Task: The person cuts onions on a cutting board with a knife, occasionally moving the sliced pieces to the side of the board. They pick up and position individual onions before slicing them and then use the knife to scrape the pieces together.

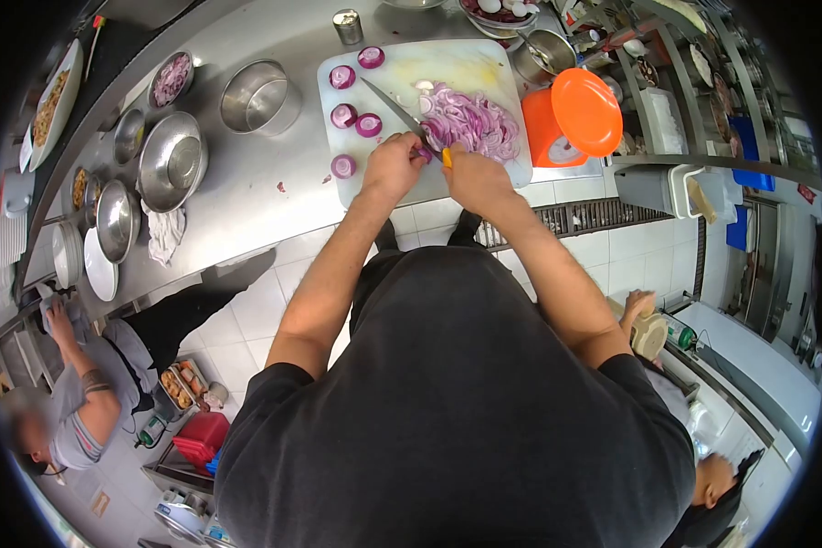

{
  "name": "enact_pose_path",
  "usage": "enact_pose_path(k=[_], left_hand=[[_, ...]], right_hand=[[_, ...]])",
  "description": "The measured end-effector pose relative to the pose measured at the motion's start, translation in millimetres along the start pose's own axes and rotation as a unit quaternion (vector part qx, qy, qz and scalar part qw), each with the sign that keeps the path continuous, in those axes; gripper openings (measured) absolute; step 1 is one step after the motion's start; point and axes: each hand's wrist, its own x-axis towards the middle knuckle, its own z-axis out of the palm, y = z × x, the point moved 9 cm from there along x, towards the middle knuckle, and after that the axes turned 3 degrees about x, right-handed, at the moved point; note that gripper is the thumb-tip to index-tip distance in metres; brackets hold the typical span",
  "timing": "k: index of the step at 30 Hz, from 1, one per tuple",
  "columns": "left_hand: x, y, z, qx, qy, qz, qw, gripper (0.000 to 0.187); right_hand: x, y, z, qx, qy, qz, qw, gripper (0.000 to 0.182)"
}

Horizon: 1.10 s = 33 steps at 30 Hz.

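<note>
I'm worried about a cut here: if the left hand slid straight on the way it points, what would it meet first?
Most likely the blade of the knife, which slants just past the fingers of the left hand; the exact gap is unclear.

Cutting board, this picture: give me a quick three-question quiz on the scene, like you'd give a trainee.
1. Open question: what does the person's right hand grip?
2. True or false: the orange scale stands to the right of the board.
3. Fill in the number: ____ cut onions lie near the board's left edge, apart from the sliced pile.

Key: 1. the knife; 2. true; 3. five.
</note>
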Motion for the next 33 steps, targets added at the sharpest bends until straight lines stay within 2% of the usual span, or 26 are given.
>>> enact_pose_path(k=[2, 8, 14, 17, 20, 26, 33], left_hand=[[0.3, -0.4, -0.1, 0.004, -0.001, -0.002, 1.0, 0.025], [-0.7, -3.9, 0.1, -0.019, 0.011, -0.01, 1.0, 0.023], [-0.6, -9.5, 2.0, -0.032, 0.014, -0.018, 0.999, 0.02], [-0.9, -8.2, 0.9, -0.031, 0.016, -0.023, 0.999, 0.02], [-0.9, -10.9, 2.5, -0.043, 0.024, -0.017, 0.999, 0.019], [-0.6, -10.9, 2.9, -0.034, 0.022, -0.02, 0.999, 0.018], [-1.0, -13.0, 2.8, -0.05, 0.036, -0.014, 0.998, 0.019]], right_hand=[[-13.4, -5.2, -8.6, -0.01, -0.001, -0.005, 1.0, 0.037], [1.2, 4.1, 26.8, 0.015, 0.021, 0.021, 0.999, 0.034], [-16.4, -9.5, -6.2, -0.016, -0.022, -0.001, 1.0, 0.04], [-19.1, -6.1, 12.1, 0.007, 0.015, 0.018, 1.0, 0.032], [2.4, 3.6, 36.7, 0.019, 0.015, 0.028, 0.999, 0.033], [-21.3, -15.7, -7.5, -0.007, -0.024, 0.018, 1.0, 0.036], [0.2, -1.6, 29.9, 0.009, 0.008, 0.008, 1.0, 0.035]])
